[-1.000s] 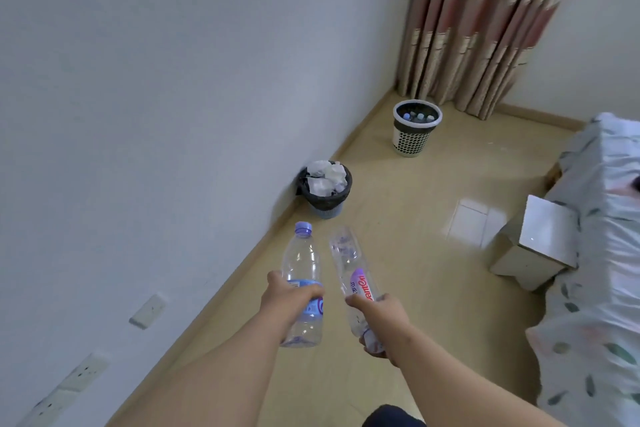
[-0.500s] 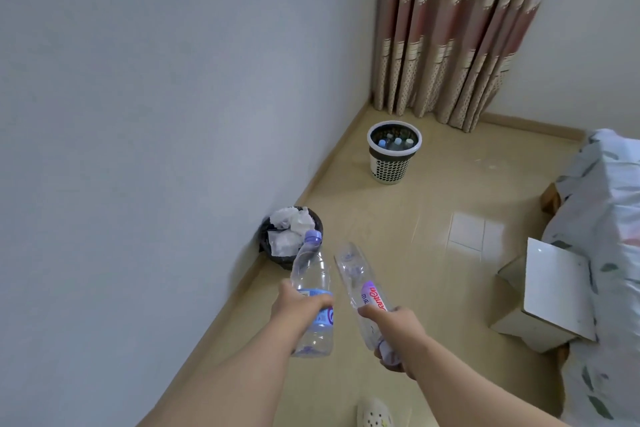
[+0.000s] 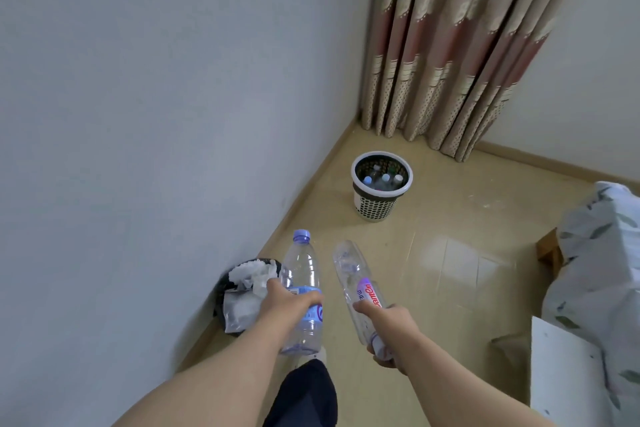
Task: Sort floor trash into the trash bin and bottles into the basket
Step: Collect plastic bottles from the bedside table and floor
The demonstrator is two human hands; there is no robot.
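My left hand (image 3: 283, 304) grips a clear bottle with a blue cap (image 3: 300, 270), held upright with the cap pointing away. My right hand (image 3: 388, 326) holds a second clear bottle with a pink and purple label (image 3: 353, 274), its base pointing forward. The black trash bin (image 3: 225, 288), stuffed with white crumpled paper, stands against the wall just left of my left hand. The white-rimmed perforated basket (image 3: 381, 204) with several bottles inside stands farther ahead near the corner.
A grey wall runs along the left. Patterned curtains (image 3: 450, 45) hang in the far corner. A bed with leaf-print bedding (image 3: 595, 270) and a white box (image 3: 568, 378) sit on the right. My dark trouser leg (image 3: 304, 395) shows below.
I have walked forward: the trash bin and the basket both appear nearer and lower in view. Both hands still hold their bottles the same way.
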